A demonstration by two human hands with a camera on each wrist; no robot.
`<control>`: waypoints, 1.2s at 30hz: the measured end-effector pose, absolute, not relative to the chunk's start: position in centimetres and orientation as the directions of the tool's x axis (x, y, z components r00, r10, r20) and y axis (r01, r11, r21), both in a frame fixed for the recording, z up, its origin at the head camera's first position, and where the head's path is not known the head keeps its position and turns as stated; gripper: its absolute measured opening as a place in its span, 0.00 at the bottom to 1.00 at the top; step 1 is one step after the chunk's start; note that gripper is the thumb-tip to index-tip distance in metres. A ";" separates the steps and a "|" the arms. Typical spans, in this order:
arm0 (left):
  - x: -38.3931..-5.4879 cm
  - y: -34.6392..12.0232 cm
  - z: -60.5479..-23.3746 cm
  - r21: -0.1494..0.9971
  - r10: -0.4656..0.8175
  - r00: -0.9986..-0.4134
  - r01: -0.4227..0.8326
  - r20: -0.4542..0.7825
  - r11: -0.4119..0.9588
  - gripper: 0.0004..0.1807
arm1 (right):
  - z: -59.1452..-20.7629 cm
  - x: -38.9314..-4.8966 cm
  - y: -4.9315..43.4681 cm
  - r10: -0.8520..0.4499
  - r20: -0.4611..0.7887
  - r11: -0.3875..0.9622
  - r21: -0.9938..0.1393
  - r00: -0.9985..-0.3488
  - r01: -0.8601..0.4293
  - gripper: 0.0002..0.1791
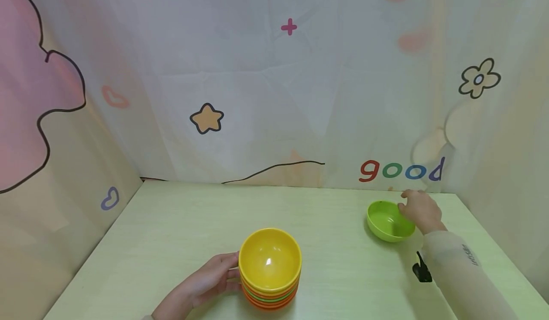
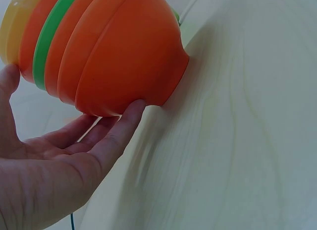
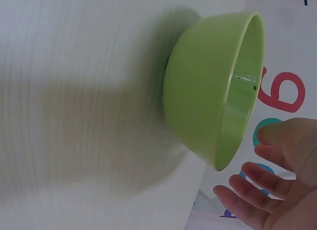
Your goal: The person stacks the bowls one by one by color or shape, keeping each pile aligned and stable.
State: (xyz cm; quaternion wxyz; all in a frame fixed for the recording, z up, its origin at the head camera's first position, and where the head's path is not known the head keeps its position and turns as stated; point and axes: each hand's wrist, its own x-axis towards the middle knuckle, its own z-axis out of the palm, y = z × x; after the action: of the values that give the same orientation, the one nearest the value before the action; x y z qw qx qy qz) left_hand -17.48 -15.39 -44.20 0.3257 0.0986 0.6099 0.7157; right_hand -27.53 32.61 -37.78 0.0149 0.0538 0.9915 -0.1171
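A stack of nested bowls [image 1: 270,263] stands upright on the table, yellow on top with orange and green rims below. My left hand [image 1: 218,274] rests against the stack's left side. In the left wrist view its extended fingers [image 2: 111,133] touch the lower orange bowl [image 2: 133,51], and the thumb is right at the yellow one. Farther back on the right, a single light green bowl [image 1: 388,222] sits upright on the table. My right hand [image 1: 422,210] hovers by its right rim, fingers loosely bent. In the right wrist view a gap separates this hand [image 3: 282,175] from the bowl [image 3: 203,86].
The pale wood-grain table [image 1: 180,224] ends at a printed curtain [image 1: 257,96] behind and at both sides. A small black object [image 1: 422,270] shows beside the right sleeve [image 1: 459,263].
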 end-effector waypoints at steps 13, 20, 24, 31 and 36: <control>-17.5 -15.4 -44.2 0.937 0.605 -0.761 -0.344 -0.236 -0.068 0.32 | -38.0 -26.6 32.7 0.142 -0.207 0.938 -0.284 -0.968 0.198 0.25; -17.4 -15.4 -44.2 0.938 0.594 -0.768 -0.341 -0.239 -0.063 0.32 | -38.8 -26.6 33.3 0.151 -0.257 0.903 -0.357 -0.955 0.239 0.25; -17.4 -15.4 -44.2 0.939 0.591 -0.771 -0.339 -0.239 -0.063 0.32 | -39.3 -26.7 33.7 0.153 -0.255 0.889 -0.386 -0.955 0.245 0.26; -17.5 -15.5 -44.3 0.939 0.597 -0.768 -0.338 -0.233 -0.069 0.31 | -40.0 -26.6 34.0 0.143 -0.233 0.884 -0.408 -0.962 0.230 0.25; -17.4 -15.5 -44.3 0.938 0.597 -0.767 -0.340 -0.234 -0.071 0.31 | -40.0 -26.3 33.8 0.130 -0.222 0.882 -0.420 -0.967 0.215 0.24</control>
State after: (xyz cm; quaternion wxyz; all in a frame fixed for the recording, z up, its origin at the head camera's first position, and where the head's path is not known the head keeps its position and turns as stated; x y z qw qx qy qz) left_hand -17.45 -15.51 -44.29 0.3239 0.1071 0.5998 0.7238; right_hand -26.35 33.85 -39.95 0.0938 0.0891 0.9654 -0.2264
